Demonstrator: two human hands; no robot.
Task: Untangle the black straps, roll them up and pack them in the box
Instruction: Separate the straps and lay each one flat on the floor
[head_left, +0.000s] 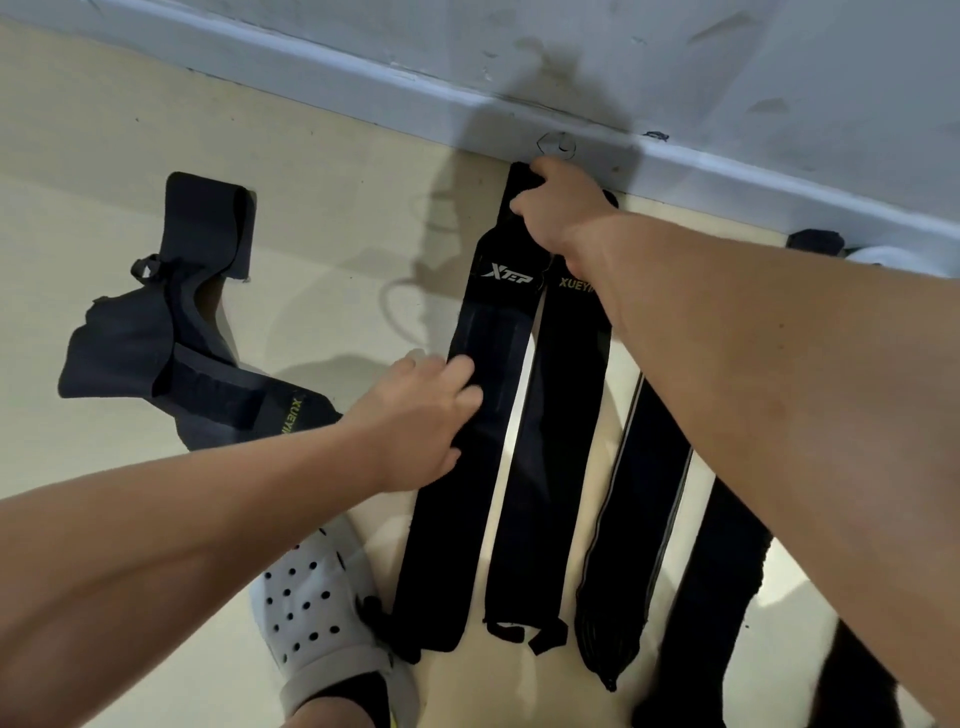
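Black fabric: four straps lie flat and side by side on the cream floor (322, 156), running from 6 o'clock up toward 12 o'clock.
XTEP strap (470, 441): leftmost of the four, white logo near its far end, both hands on it.
XUEYI strap (550, 441): just beside the XTEP strap on its right, a thin strip of floor between them, yellow lettering partly under the right forearm.
Ribbed strap (631, 519): next to the right, grey edging along its sides, its far part hidden by the forearm.
Fourth strap (711, 571): at 5 o'clock, mostly covered by the right arm.
Tangled strap (156, 338): dark heap at 9 o'clock, well apart from the row, folded over itself, yellow lettering on its near end.
Left hand (421, 415): palm down, fingers spread and pressed flat on the middle of the XTEP strap, gripping nothing.
Right hand (556, 208): at 12 o'clock, fingers curled onto the far end of the XTEP strap, close to the baseboard (727, 176); whether it pinches the fabric or only presses on it cannot be told.
White perforated shoe (322, 613): at 7 o'clock, touching the near end of the XTEP strap.
Box: not seen.
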